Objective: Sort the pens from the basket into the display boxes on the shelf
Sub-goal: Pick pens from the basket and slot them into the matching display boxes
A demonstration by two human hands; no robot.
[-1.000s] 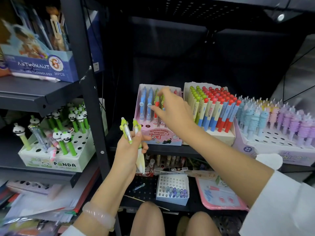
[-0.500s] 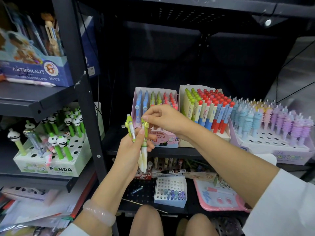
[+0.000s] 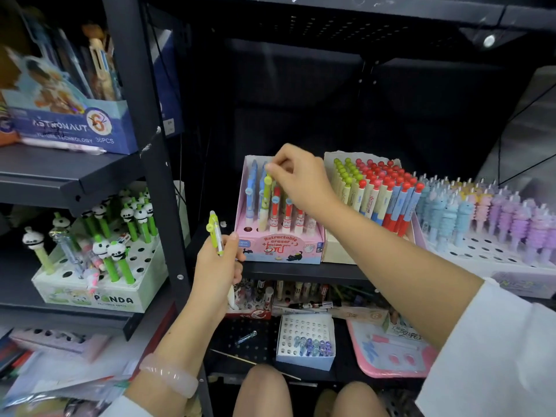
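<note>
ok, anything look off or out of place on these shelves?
Yes. In the Panda box, several non-matching pens, clear and pink, lean askew among the upright green panda pens. One clear pen lies loose on the lower shelf beside the white holed box.

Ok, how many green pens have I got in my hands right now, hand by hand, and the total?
In the left hand: 1, the upright green pen gripped beside the shelf post.
In the right hand: 1, the second green pen, pinched at its top, lower end down in the pink display box.
Total: 2
</note>
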